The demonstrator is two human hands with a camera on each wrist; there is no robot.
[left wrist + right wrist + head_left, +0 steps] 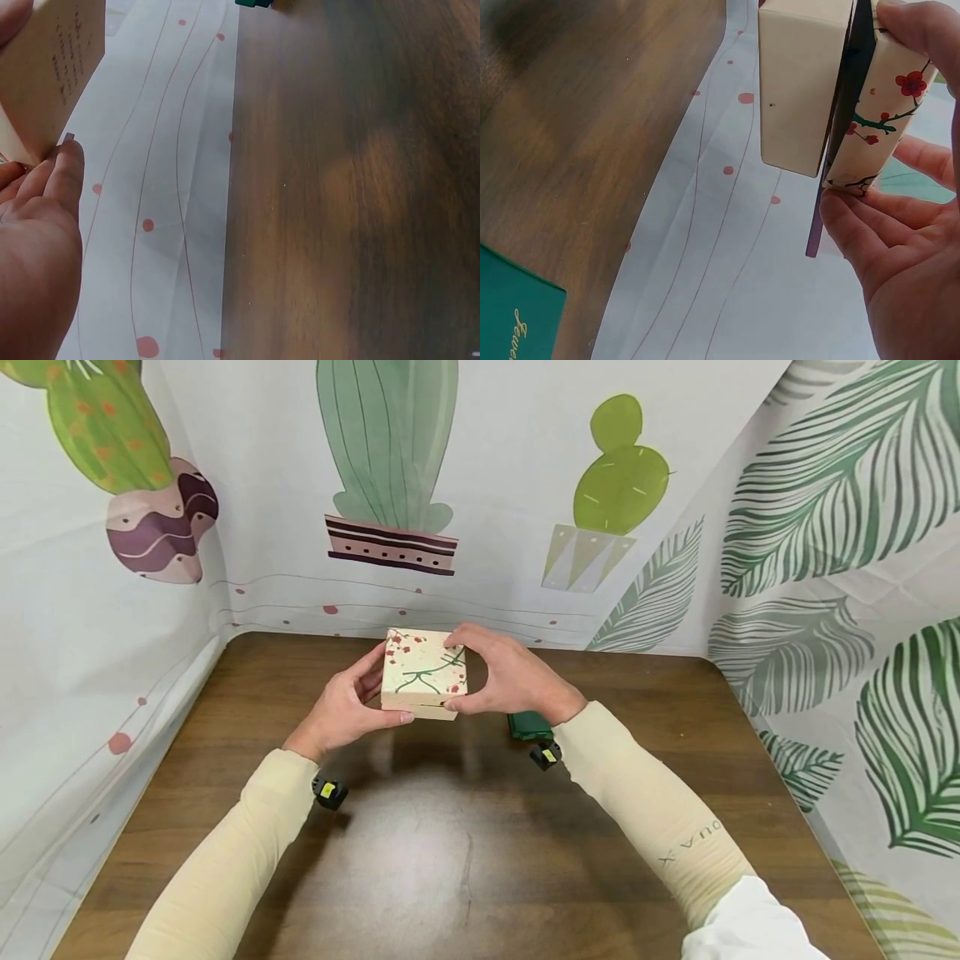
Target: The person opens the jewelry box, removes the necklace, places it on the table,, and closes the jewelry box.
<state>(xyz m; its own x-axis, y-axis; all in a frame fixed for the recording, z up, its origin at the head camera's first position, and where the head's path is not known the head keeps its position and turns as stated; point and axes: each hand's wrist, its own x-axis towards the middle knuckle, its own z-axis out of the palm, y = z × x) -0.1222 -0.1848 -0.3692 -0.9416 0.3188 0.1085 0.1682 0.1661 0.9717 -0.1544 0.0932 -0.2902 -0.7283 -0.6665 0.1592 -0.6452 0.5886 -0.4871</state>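
Head view: the right hand (517, 672), thumb and fingers bent apart, grips the lid (881, 116) at the right of the box (422, 675); the left hand (341, 710), also curled, holds its left side. The table (405, 852) lies beneath the box, a green case (529, 726) to its right.

Cream box (417, 670), red-blossomed lid (885, 97) ajar, purple strip (814, 229) jutting out; held between left hand (341, 708) and right hand (513, 675).
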